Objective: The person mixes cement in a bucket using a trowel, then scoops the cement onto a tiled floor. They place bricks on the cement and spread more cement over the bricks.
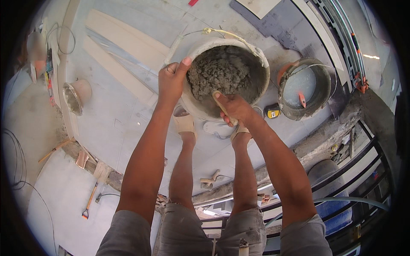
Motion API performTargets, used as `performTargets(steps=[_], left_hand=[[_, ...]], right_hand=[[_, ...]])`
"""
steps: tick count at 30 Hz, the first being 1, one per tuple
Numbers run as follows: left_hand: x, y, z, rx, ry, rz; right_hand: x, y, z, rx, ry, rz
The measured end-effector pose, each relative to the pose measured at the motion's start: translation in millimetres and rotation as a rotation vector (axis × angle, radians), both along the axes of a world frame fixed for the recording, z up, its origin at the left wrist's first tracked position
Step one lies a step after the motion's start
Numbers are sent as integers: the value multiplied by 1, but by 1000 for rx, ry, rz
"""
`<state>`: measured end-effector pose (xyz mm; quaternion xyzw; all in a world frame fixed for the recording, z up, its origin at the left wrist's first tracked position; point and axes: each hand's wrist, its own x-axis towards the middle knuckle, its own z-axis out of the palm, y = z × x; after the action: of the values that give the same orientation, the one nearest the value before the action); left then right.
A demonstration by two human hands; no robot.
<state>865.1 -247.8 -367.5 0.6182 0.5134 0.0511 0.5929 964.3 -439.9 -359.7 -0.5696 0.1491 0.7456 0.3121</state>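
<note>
A large bucket (266,79) of grey, lumpy mortar (220,70) stands on the floor in front of me, its wire handle tipped to the far side. My left hand (173,81) is closed around the bucket's left rim, thumb up. Over the near part of the bucket, my right hand (239,110) grips a short wooden-handled tool (219,97). The working end of that tool is hidden, so its kind does not show.
Right of the mortar bucket stands another bucket (285,100) with cloudy liquid and an orange-handled thing inside. A yellow-black tape measure (272,112) lies between them. Long boards (124,38) lie far left, near a tipped small bucket (81,94). Black railings (350,175) run along the near right.
</note>
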Motion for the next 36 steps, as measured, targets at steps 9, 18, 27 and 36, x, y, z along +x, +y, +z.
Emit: performTargets(steps=[9,18,27,36], left_hand=[[16,-10,18,120,70,-164],[78,-3,25,55,164,-110],[108,-33,38,155,217,-194],[123,-50,35,193,213,-193]], right_hand=[[-27,-1,8,452,1018,-1415],[49,-62,65,210,-661,367],[34,-139,72,199,-930,181],[110,-269,64,-355,-1214,589]])
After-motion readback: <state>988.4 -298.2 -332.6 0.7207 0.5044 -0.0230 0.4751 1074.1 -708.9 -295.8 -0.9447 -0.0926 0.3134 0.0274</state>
